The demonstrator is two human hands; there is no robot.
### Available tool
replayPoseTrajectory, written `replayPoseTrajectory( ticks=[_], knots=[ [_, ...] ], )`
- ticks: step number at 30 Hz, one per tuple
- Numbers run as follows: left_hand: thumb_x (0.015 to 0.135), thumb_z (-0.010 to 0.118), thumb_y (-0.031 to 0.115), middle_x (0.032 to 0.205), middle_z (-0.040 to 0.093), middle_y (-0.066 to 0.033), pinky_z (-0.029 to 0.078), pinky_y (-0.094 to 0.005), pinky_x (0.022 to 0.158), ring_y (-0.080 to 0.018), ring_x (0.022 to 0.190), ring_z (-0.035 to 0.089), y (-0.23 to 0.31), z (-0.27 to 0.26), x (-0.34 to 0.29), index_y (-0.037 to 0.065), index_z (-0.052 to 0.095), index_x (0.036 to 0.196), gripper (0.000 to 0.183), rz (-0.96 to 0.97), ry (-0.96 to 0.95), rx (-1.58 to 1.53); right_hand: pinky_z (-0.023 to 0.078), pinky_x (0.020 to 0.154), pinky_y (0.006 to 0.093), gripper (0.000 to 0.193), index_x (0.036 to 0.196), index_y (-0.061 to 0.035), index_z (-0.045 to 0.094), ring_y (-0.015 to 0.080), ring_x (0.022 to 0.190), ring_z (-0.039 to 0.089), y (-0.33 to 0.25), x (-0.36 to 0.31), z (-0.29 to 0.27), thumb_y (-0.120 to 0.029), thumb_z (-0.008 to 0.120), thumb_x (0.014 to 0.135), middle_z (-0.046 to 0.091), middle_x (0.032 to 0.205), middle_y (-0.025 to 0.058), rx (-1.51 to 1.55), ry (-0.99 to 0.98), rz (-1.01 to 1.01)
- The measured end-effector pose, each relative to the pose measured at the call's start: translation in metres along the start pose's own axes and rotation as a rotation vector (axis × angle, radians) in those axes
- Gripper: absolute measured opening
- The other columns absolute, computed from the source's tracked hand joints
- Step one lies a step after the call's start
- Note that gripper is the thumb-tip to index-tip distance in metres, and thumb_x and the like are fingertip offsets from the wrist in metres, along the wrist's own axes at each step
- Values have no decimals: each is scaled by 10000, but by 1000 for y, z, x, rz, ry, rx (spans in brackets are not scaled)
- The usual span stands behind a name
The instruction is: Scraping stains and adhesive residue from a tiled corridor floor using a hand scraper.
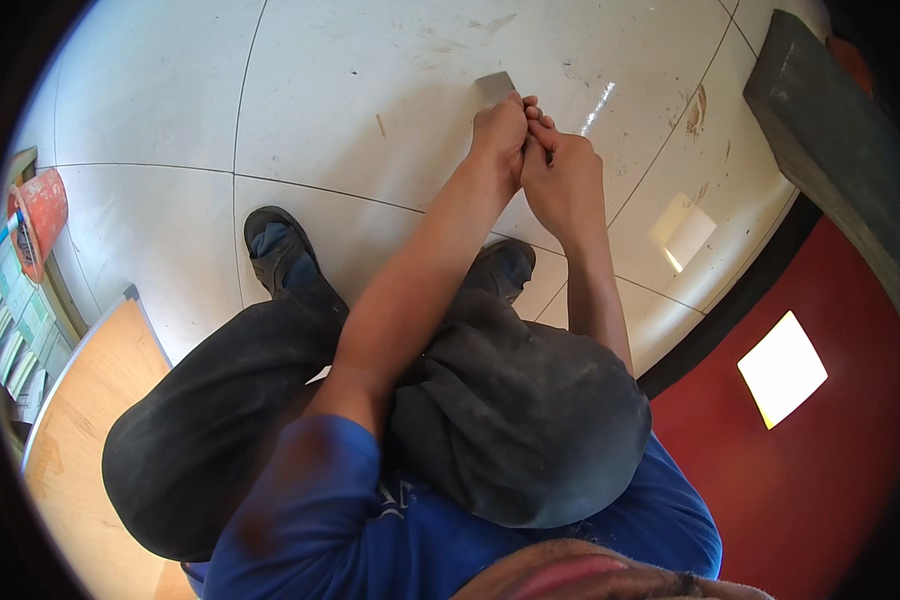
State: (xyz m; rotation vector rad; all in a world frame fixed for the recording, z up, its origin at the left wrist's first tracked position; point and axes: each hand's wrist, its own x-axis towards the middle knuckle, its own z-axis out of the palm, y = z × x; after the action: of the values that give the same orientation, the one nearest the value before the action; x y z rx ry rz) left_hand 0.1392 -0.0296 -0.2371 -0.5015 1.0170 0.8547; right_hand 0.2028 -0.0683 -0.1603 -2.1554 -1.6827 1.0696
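Ahead of me a flat grey scraper blade [494, 86] rests at the tiled floor [340, 90]. My left hand [500, 135] is closed around the scraper just behind its blade. Right beside it, touching it, my right hand [562, 165] is also closed, its fingers bunched against those of the left hand. Between them the two hands cover the scraper's handle. Dirty smears and small crumbs mark the pale tiles around the blade.
A dark grey slab-like piece [830, 120] stands at the far right, beside a red surface [810, 470]. On the left are an orange bucket [45, 215] and a wooden board [100, 390]. My shoes [282, 255] are planted on the tiles.
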Motion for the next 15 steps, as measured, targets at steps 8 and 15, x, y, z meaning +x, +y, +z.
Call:
replayPoseTrajectory(
  ticks=[8, 15],
  knots=[
    [982, 407, 255, 650, 456, -35, 458, -283, 579, -162, 611, 462, 7, 0, 7, 39, 493, 845, 271, 1, 35, 75, 498, 668, 439, 298, 1061, -33, 644, 421, 750, 615, -13, 16, -6, -169, 476, 855, 613, 793, 271, 1, -93, 91],
    [978, 401, 237, 626, 444, -30, 451, -317, 570, -169, 578, 464, 10, 17, 26, 29, 483, 799, 286, 163, -125, 150, 497, 848, 411, 378, 1184, -66, 588, 397, 915, 600, -12, 37, -13, -130, 481, 827, 606, 1043, 239, 100, -131, 214]
  ],
)
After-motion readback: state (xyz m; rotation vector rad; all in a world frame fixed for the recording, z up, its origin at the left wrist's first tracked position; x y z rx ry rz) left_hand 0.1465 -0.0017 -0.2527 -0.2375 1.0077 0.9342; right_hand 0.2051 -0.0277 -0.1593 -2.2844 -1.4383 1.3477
